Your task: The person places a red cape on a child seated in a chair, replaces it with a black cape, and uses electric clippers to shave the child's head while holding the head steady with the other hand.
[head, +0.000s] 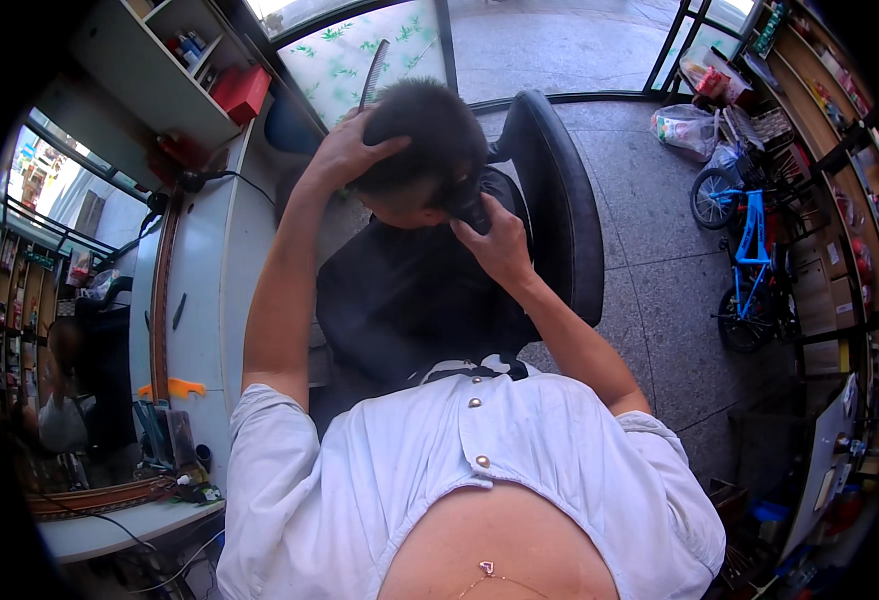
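A seated person with short dark hair (424, 127) is before me, draped in a black cape (409, 300). My left hand (345, 154) rests on the head at the left, thumb spread over the hair, and holds a comb (374, 75) whose teeth point up past the head. In my right hand (503, 244) is a dark hair clipper (472, 210), held against the side of the head near the ear. The clipper's cutting end is hidden in shadow against the hair.
A black salon chair (559, 202) surrounds the person. At the left stand a white counter (199, 315) with an orange comb (176, 388) and a framed mirror (71, 300). A blue bicycle (753, 232) and shelves (822, 67) line the right side.
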{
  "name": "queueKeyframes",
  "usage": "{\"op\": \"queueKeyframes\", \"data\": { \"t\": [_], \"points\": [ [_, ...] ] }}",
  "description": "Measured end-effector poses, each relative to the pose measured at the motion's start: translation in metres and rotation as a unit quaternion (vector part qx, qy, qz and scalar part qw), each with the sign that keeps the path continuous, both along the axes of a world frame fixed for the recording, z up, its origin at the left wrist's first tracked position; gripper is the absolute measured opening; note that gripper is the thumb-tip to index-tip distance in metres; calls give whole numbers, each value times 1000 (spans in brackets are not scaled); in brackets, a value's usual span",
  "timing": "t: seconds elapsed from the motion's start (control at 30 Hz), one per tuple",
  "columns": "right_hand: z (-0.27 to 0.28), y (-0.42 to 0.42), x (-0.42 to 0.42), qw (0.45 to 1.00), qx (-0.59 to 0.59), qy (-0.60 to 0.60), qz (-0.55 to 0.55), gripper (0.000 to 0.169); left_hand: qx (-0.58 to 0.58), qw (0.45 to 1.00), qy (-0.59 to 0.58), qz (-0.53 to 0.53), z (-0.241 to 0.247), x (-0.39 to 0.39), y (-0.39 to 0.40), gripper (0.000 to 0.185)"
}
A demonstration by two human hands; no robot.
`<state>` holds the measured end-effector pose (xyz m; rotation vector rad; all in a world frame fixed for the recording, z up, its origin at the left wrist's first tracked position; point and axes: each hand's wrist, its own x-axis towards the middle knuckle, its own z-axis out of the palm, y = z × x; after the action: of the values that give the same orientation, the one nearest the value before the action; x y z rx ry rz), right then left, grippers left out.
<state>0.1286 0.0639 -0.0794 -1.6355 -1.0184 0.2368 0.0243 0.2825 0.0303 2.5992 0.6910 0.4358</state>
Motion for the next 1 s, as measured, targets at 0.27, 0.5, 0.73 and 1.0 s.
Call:
{"op": "queueKeyframes", "data": {
  "t": [0.27, 0.5, 0.73, 1.0],
  "points": [
    [19, 4, 3, 1000, 19, -1, -1, 46, 19, 1000, -20, 7, -4, -1, -2, 67],
    [35, 15, 15, 999, 29, 26, 10, 42, 18, 1000, 6, -2, -2, -2, -2, 80],
    [15, 4, 22, 969, 85, 214, 90, 29, 28, 999, -25, -2, -3, 0, -7, 69],
    [-8, 0, 26, 994, -7, 92, 57, 40, 23, 1000, -8, -3, -1, 2, -4, 74]
  ]
}}
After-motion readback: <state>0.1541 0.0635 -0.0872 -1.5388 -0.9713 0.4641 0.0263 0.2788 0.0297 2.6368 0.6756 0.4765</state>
